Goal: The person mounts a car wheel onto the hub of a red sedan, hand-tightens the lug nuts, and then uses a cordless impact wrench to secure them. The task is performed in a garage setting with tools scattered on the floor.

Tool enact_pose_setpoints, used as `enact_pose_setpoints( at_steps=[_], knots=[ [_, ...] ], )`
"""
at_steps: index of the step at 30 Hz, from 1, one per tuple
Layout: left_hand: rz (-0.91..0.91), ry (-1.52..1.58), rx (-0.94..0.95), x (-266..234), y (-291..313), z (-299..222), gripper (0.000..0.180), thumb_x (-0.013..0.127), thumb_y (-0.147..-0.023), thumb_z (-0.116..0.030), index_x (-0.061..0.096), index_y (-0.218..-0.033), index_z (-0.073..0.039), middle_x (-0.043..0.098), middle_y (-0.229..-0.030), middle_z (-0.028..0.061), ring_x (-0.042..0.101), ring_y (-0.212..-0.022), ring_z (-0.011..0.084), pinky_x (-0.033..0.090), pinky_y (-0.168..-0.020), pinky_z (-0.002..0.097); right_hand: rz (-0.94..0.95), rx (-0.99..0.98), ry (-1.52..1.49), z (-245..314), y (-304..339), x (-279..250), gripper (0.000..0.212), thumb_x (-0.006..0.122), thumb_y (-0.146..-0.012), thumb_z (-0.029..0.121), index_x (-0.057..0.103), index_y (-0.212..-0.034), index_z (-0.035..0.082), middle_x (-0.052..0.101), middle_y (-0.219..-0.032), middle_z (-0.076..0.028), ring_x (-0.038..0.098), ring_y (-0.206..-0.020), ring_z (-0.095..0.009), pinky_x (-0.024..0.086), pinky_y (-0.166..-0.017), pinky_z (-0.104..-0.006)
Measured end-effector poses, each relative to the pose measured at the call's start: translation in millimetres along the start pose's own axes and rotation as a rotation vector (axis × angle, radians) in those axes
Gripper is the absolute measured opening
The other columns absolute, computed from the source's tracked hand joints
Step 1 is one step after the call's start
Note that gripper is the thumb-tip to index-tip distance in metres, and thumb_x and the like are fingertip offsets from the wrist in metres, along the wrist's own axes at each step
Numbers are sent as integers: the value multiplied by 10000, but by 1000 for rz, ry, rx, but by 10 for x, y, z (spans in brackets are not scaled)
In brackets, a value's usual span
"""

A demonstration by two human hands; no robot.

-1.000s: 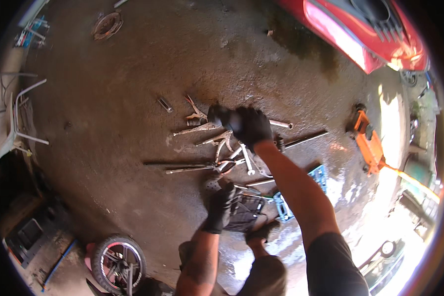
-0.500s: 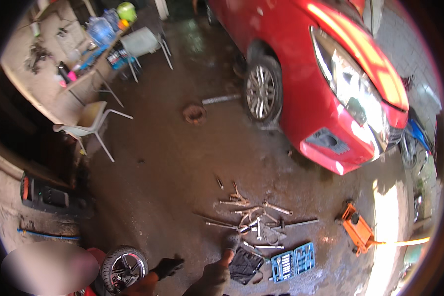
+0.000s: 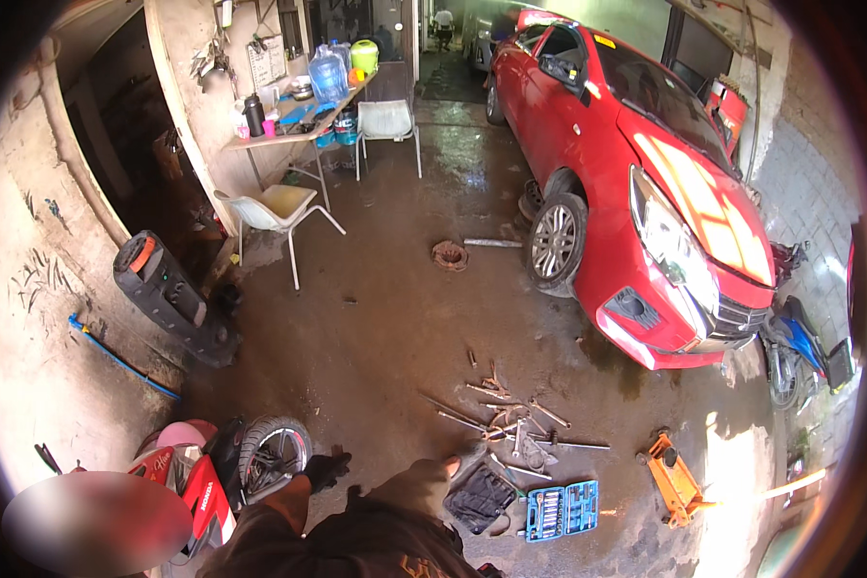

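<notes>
My left hand (image 3: 326,470), in a dark glove, is low in the view beside the front wheel (image 3: 275,459) of a red motorcycle (image 3: 200,496). Its fingers look stretched out and hold nothing I can see. I cannot tell whether it touches the tyre. My right hand does not show. Ahead of my bent leg lies a spread of wrenches and other metal hand tools (image 3: 520,424) on the floor. Close to that leg are a black bag (image 3: 480,496) and an open blue socket set case (image 3: 561,511) with silver pieces inside.
A red car (image 3: 597,154) stands at the right, an orange floor jack (image 3: 672,482) nearer me. A rusty round part (image 3: 449,255) lies mid-floor. White chairs (image 3: 277,207) and a cluttered table (image 3: 299,130) stand left, with a dark bumper-like piece (image 3: 169,294) against the wall.
My view has tilted up and swung left, bringing in more of the car, table and motorcycle. My left hand stays low near the wheel, still empty.
</notes>
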State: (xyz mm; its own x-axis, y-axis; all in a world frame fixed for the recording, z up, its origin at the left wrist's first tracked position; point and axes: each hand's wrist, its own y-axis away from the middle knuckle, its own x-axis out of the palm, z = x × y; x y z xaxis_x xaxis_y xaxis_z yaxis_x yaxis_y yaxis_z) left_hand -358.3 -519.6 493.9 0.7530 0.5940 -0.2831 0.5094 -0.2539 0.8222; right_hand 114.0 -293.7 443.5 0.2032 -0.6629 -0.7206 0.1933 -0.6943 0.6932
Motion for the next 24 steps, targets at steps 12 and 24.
enact_pose_setpoints(
  at_steps=[12,24],
  knots=[
    [-117,157,-86,-979,-275,1111,615,634,-905,-577,662,-1206,-41,757,-1002,56,644,-643,161,497,-535,310,-76,86,77,726,77,-705,676,602,-818,708,698,-1108,105,698,-1102,-149,696,-1051,-337,568,-852,-458],
    [-86,234,167,-2385,-1517,1201,514,535,-989,-488,650,-1147,-13,710,-755,69,677,-621,209,531,-632,435,-204,-5,278,1966,-676,-994,764,583,-789,785,716,-1077,90,705,-1132,-159,683,-1083,-347,549,-892,-490]
  ],
)
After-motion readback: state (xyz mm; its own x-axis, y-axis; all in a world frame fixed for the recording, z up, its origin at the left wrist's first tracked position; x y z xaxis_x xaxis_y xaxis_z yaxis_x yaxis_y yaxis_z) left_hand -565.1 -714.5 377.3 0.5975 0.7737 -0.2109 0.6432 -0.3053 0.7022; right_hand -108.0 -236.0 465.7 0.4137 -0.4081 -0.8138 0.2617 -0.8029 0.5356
